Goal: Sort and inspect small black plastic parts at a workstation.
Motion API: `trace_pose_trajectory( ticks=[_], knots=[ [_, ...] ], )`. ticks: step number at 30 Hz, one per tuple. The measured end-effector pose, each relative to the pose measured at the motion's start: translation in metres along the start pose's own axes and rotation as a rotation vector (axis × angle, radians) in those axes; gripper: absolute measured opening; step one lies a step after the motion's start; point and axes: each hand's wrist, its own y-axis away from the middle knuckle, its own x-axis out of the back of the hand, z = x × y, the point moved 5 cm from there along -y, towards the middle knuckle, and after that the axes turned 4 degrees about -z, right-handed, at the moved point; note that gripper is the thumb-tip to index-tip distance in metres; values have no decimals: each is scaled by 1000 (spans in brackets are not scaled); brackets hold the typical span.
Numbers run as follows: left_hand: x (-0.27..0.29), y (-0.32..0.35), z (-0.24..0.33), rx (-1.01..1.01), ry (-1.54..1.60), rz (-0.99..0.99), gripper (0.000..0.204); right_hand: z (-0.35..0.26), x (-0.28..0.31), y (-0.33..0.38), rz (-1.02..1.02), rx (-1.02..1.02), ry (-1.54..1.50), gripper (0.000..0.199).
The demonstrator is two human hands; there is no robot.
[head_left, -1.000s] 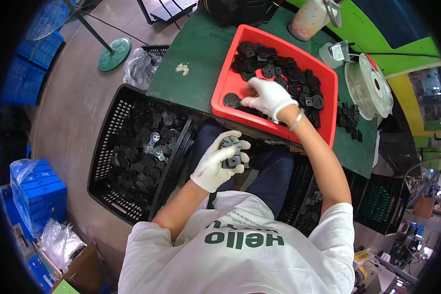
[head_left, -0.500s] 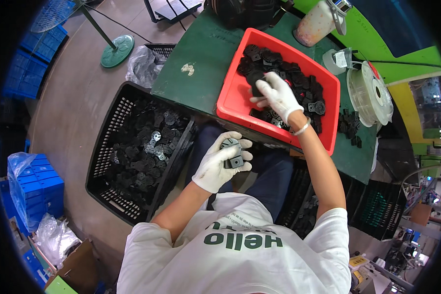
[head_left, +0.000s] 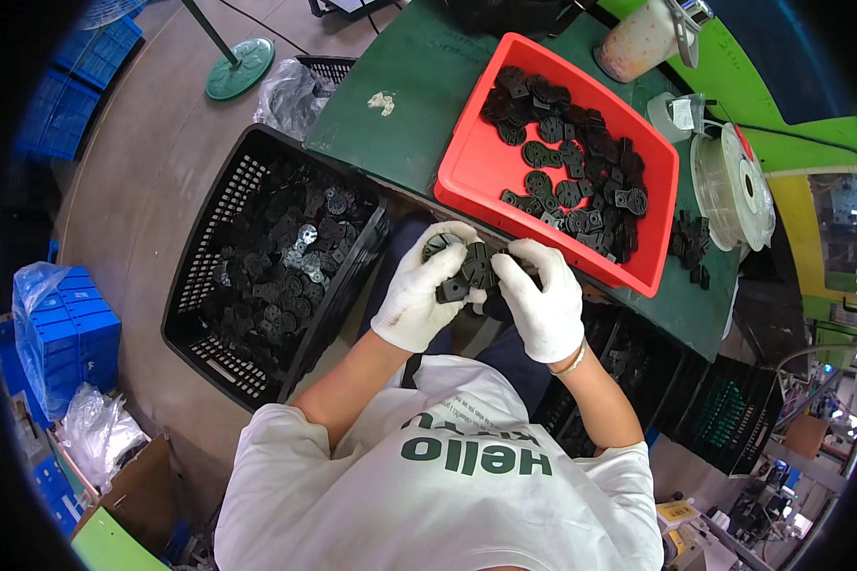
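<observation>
In front of my lap both hands are close together, each in a white glove. My left hand [head_left: 415, 303] is closed around a small black plastic part [head_left: 452, 287] with a rounded end and a square tab. The fingers of my right hand [head_left: 549, 305] pinch another black part [head_left: 481, 266], pressed close beside the first one. Whether the two parts are joined, I cannot tell. Beyond my hands stands a red tray [head_left: 468, 164] on the green table, holding many similar black parts [head_left: 595, 152] heaped toward its far and right sides.
At my left is a black perforated crate [head_left: 192, 262] full of similar parts. On the green table [head_left: 371, 143] are a white spool [head_left: 733, 186], a lidded jar [head_left: 633, 43], a tape roll [head_left: 665, 119] and loose parts [head_left: 690, 243]. More black crates [head_left: 728, 409] stand at the right.
My right hand has come out of the red tray with a black part and moved down to my left hand. My left hand keeps its part.
</observation>
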Motion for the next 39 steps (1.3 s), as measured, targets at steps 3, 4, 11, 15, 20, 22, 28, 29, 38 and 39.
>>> trace_pose_trajectory(
  ticks=[3, 4, 11, 15, 20, 22, 28, 29, 38, 39],
  knots=[
    [0, -1, 3, -1, 15, -17, 29, 2, -1, 4, 53, 29, -117, 39],
    [-7, 0, 6, -3, 10, 17, 24, 2, -1, 6, 52, 28, -118, 39],
    [-3, 2, -5, -15, 29, -86, 39, -1, 2, 14, 105, 32, -56, 41],
    [-2, 0, -9, -1, -20, -110, 35, -2, 0, 14, 114, 32, -57, 41],
    [-7, 0, -5, 8, -41, -79, 28, 1, 2, 16, 117, 81, -92, 36],
    [-7, 0, -6, 14, -19, -46, 27, 0, 2, 16, 105, 109, -98, 35],
    [-8, 0, -9, 2, 46, -10, 32, -4, 1, 19, 121, 165, -94, 36],
    [-6, 0, -11, -8, 52, -34, 41, -4, 1, 20, 131, 153, -96, 36],
    [5, -8, -23, 36, 148, -162, 73, -2, 5, 24, 208, 50, -110, 44],
    [4, -8, -25, 37, 144, -163, 73, -3, 8, 22, 239, 30, -107, 45]
  ],
)
